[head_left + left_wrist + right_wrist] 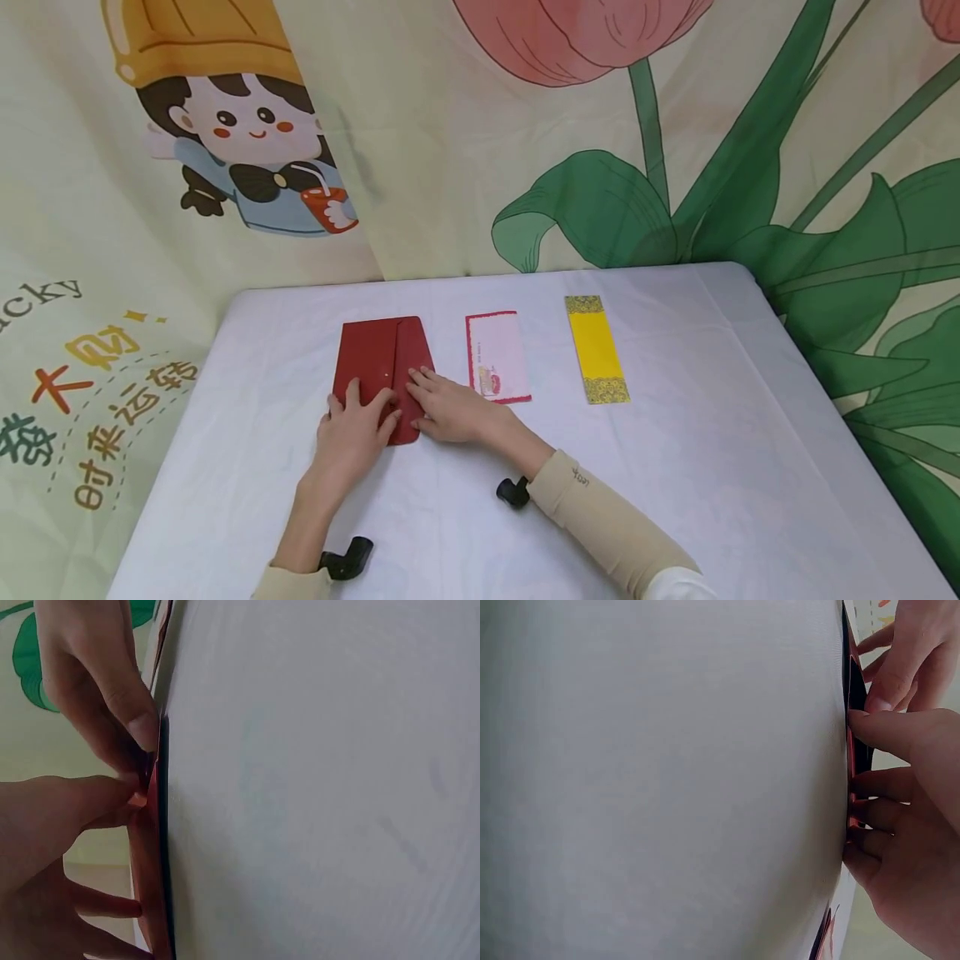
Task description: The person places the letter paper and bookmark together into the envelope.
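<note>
A dark red envelope-like folder [367, 350] lies on the table, its flap along the right side. My left hand [351, 437] is over its lower part. The thumb and index finger pinch at the flap's edge, where a bit of red shows between them in the left wrist view; the other fingers spread over the body. My right hand [453, 408] rests on the flap with its fingers fairly straight, touching the surface. In the right wrist view, a dark gap shows under the lifted edge of the folder [851, 761] between the hands.
Right of the folder lies a white card [504, 358] with a red border. Farther right is a yellow strip [597, 350] with patterned gold ends. A white cloth covers the table [697, 467]; a printed curtain [427, 167] hangs behind it.
</note>
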The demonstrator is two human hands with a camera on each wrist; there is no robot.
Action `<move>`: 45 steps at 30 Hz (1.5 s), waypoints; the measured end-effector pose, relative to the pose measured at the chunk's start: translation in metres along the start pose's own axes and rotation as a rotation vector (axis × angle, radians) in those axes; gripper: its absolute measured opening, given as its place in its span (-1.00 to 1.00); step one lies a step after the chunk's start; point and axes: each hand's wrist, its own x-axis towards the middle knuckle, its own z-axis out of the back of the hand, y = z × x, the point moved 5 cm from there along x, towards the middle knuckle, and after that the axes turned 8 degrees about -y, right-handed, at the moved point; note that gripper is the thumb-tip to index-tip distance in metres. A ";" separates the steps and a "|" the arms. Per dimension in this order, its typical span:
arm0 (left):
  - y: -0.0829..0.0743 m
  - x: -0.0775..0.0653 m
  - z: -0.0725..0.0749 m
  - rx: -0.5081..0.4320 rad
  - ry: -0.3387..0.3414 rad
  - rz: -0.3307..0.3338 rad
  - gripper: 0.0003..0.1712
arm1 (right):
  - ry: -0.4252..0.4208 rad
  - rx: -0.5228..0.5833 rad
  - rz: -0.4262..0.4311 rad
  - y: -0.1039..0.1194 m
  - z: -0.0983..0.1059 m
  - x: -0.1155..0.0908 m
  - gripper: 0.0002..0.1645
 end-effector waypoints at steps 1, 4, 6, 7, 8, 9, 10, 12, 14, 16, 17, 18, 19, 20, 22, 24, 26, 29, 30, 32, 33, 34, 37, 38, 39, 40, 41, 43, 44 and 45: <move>0.002 0.000 0.000 -0.005 0.015 -0.010 -0.49 | 0.002 -0.003 0.002 0.000 0.000 0.000 -0.18; 0.006 0.002 0.001 -0.040 0.071 -0.034 -0.37 | 0.009 -0.015 0.004 0.000 -0.001 0.000 -0.18; 0.009 0.003 0.003 -0.065 0.110 -0.048 -0.26 | 0.012 -0.019 0.003 0.000 -0.001 0.000 -0.17; 0.010 0.003 0.004 -0.077 0.126 -0.053 -0.23 | 0.012 -0.019 0.002 0.000 -0.001 0.000 -0.17; 0.011 0.004 0.005 -0.086 0.140 -0.056 -0.21 | 0.014 -0.019 0.002 0.000 -0.001 0.000 -0.16; 0.011 0.004 0.006 -0.091 0.150 -0.060 -0.18 | 0.015 -0.020 0.003 0.000 -0.001 0.000 -0.16; 0.011 0.004 0.006 -0.092 0.157 -0.062 -0.17 | 0.017 -0.020 0.004 0.000 -0.001 0.001 -0.16; 0.011 0.004 0.007 -0.088 0.161 -0.068 -0.18 | 0.023 -0.026 0.004 0.000 -0.002 0.001 -0.15; 0.011 0.004 0.007 -0.085 0.162 -0.067 -0.19 | 0.029 -0.037 0.002 0.001 -0.001 0.000 -0.14; 0.011 0.005 0.007 -0.079 0.160 -0.067 -0.20 | 0.033 -0.050 -0.002 0.003 0.000 -0.001 -0.14; 0.011 0.005 0.006 -0.078 0.159 -0.066 -0.20 | 0.035 -0.058 -0.004 0.003 0.001 -0.001 -0.14; 0.011 0.006 0.006 -0.078 0.159 -0.064 -0.20 | 0.036 -0.066 -0.005 0.004 0.002 -0.002 -0.15; 0.011 0.006 0.005 -0.078 0.158 -0.063 -0.20 | 0.037 -0.074 -0.004 0.004 0.003 -0.002 -0.16; 0.012 0.006 0.005 -0.078 0.157 -0.062 -0.20 | 0.034 -0.079 -0.004 0.004 0.004 -0.003 -0.18; 0.012 0.006 0.004 -0.080 0.153 -0.060 -0.19 | 0.016 -0.078 -0.005 0.004 0.007 -0.005 -0.22; 0.012 0.006 0.004 -0.083 0.145 -0.061 -0.19 | -0.021 -0.072 -0.016 0.003 0.011 -0.008 -0.28; 0.012 0.005 0.005 -0.086 0.136 -0.063 -0.19 | -0.079 -0.064 -0.038 0.001 0.017 -0.013 -0.34; 0.012 0.005 0.006 -0.094 0.120 -0.066 -0.18 | -0.181 -0.054 -0.101 -0.007 0.026 -0.020 -0.39; 0.012 0.005 0.006 -0.095 0.117 -0.065 -0.19 | -0.211 -0.051 -0.127 -0.011 0.030 -0.023 -0.40; 0.012 0.005 0.006 -0.097 0.115 -0.062 -0.18 | -0.258 -0.046 -0.183 -0.019 0.035 -0.030 -0.41; 0.012 0.005 0.006 -0.096 0.116 -0.059 -0.18 | -0.277 -0.044 -0.210 -0.023 0.037 -0.033 -0.41; 0.012 0.005 0.006 -0.096 0.119 -0.056 -0.18 | -0.292 -0.046 -0.236 -0.027 0.039 -0.036 -0.41; 0.011 0.005 0.006 -0.096 0.130 -0.052 -0.18 | -0.325 -0.043 -0.309 -0.040 0.043 -0.044 -0.40; 0.011 0.005 0.006 -0.096 0.133 -0.052 -0.18 | -0.332 -0.040 -0.332 -0.044 0.043 -0.046 -0.39; 0.011 0.005 0.006 -0.096 0.133 -0.055 -0.18 | -0.340 -0.030 -0.356 -0.048 0.043 -0.048 -0.39; 0.011 0.005 0.006 -0.096 0.133 -0.056 -0.19 | -0.344 -0.023 -0.379 -0.051 0.043 -0.051 -0.38; 0.010 0.005 0.006 -0.095 0.134 -0.058 -0.19 | -0.347 -0.011 -0.403 -0.054 0.043 -0.053 -0.37; 0.009 0.005 0.006 -0.096 0.134 -0.060 -0.19 | -0.355 0.010 -0.449 -0.060 0.042 -0.057 -0.35; 0.009 0.005 0.005 -0.095 0.135 -0.061 -0.19 | -0.363 0.020 -0.470 -0.063 0.042 -0.059 -0.34; 0.009 0.005 0.005 -0.095 0.136 -0.061 -0.19 | -0.370 0.029 -0.488 -0.065 0.042 -0.061 -0.32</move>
